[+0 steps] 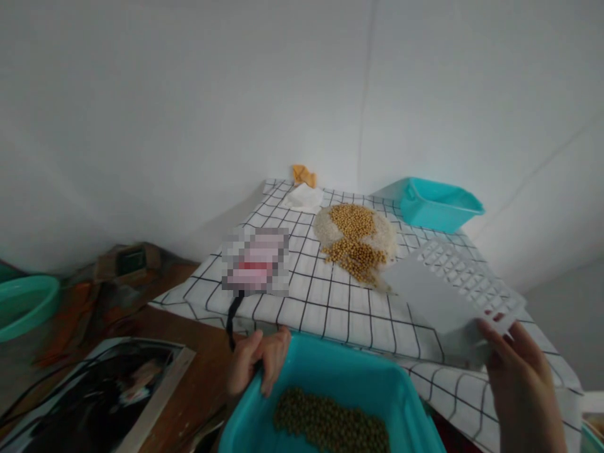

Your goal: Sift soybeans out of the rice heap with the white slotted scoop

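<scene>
My left hand [262, 358] is closed over the corner rim of a teal plastic bin [349, 358], held against the near edge of the table. Inside the bin lies a layer of round, olive-brown beans [330, 418]. My right hand [519, 365] grips a thin, pale plastic sheet [419, 289] with rows of cut-out slots along one side. The sheet slants over the tablecloth, its far left edge close to a heap of yellow beans [356, 242], which look like soybeans. These rest on a spread of pale grains [384, 236], with some beans reaching toward the sheet.
A checked white cloth [302, 280] covers the table. At the back right stands another teal bin [438, 204]. A white cloth or tissue [304, 198] and an orange cloth [304, 176] lie at the back. A blurred-out pink object [255, 261] with a black strap sits left.
</scene>
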Motion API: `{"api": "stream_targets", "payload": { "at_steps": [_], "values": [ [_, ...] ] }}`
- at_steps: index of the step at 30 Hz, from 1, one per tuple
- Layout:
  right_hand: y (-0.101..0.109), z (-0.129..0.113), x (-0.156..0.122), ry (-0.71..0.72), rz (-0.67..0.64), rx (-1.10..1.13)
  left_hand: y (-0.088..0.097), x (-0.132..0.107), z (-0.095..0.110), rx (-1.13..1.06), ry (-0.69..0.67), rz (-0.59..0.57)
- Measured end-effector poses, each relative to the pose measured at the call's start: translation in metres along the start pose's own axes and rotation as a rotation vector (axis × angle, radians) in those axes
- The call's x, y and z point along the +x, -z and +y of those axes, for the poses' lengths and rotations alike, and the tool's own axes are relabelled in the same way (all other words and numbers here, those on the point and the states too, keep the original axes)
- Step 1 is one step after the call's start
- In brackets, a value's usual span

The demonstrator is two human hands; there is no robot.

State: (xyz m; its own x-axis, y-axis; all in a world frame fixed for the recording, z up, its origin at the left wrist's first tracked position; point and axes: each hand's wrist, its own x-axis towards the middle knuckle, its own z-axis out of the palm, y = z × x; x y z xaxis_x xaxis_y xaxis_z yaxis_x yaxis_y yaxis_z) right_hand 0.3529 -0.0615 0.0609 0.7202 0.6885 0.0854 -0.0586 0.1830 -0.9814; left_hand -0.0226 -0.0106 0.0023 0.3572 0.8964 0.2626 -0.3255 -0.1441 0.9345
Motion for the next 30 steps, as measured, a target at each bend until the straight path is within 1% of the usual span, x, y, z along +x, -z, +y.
{"api": "stream_targets", "payload": {
  "at_steps": [3,6,8,11,14,16,19,21,26,30],
  "values": [
    [0.016,0.004,0.009,0.021,0.102,0.028,-0.007,0.004,-0.007,-0.020,-0.016,0.003],
    [0.018,0.010,0.011,-0.001,0.128,0.024,-0.011,0.004,-0.007,-0.024,-0.007,0.028],
    [0.012,0.013,0.011,-0.006,0.104,0.004,-0.012,0.002,-0.003,-0.022,0.003,0.026],
    [-0.004,0.014,0.013,0.018,0.050,0.005,-0.015,0.000,0.002,-0.054,0.017,0.027],
    [-0.022,0.013,0.015,0.047,-0.039,0.011,-0.020,-0.002,0.005,-0.107,0.019,0.086],
    [-0.035,0.012,0.017,0.094,-0.109,-0.013,-0.024,-0.002,0.005,-0.109,0.027,0.122],
    [-0.052,0.011,0.020,0.178,-0.187,-0.033,-0.026,-0.002,0.008,-0.087,0.073,0.159],
    [-0.061,0.011,0.021,0.195,-0.219,-0.035,-0.026,-0.002,0.009,-0.078,0.098,0.169],
    [-0.068,0.014,0.019,0.171,-0.305,-0.068,-0.018,-0.002,0.008,-0.038,0.111,0.107],
    [-0.066,0.014,0.014,0.111,-0.293,-0.061,-0.010,-0.004,-0.001,-0.028,0.080,0.059]
  ]
}}
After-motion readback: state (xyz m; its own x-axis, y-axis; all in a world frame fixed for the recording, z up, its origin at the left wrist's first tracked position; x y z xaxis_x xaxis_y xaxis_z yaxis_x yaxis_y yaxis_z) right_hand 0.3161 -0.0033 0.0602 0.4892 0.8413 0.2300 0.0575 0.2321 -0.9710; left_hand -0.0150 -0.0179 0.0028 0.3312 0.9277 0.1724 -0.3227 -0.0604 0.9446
